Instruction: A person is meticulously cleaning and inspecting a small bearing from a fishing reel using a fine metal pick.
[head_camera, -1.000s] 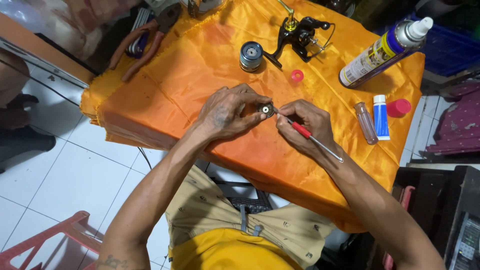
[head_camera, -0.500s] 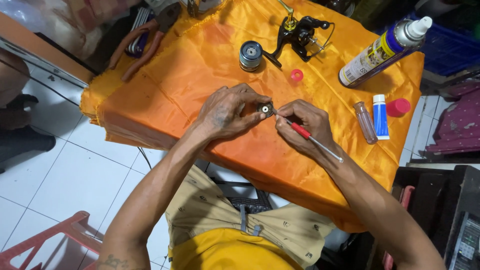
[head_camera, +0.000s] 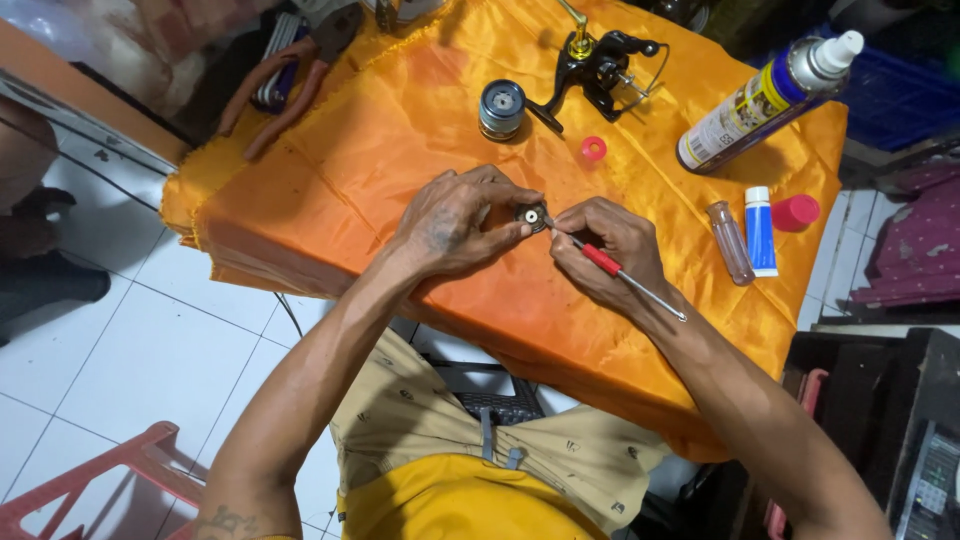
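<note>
Item: fishing reel under service, taken apart on a bench draped in orange cloth (head_camera: 380, 150). Places are given relative to the small round reel part (head_camera: 531, 215) at mid-cloth.

1. Pliers (head_camera: 290, 85), red-orange handles, far up-left of the part, at the cloth's upper left edge. Lying idle.
2. Left hand (head_camera: 455, 222), just left of the part. Grip narrow: fingertips and thumb pinch the part and hold it raised off the cloth.
3. Small round reel part, dark metal with a pale centre. Held in the left hand, touched by the tool tip from the right.
4. Spool (head_camera: 501, 108), grey and round, above the part, standing apart from the reel body.
5. Reel body (head_camera: 600, 70), black with a gold knob, above and to the right of the part, beside the spool.
6. Red ring (head_camera: 594, 149), up-right of the part, loose on the cloth.
7. Right hand (head_camera: 610, 250), just right of the part. Grip closed around a thin tool (head_camera: 615, 272) with a red collar and metal shaft; its tip meets the part.
8. Spray can (head_camera: 765, 100), lying tilted, far up-right.
9. Clear vial (head_camera: 731, 242), white-and-blue tube (head_camera: 760, 230) and red cap (head_camera: 796, 212), side by side far to the right.

Progress, as judged: stripping-down looks done, since spool, body and ring lie separate. Work on this one part is under way. Refitting of the loose pieces appears not yet begun.
</note>
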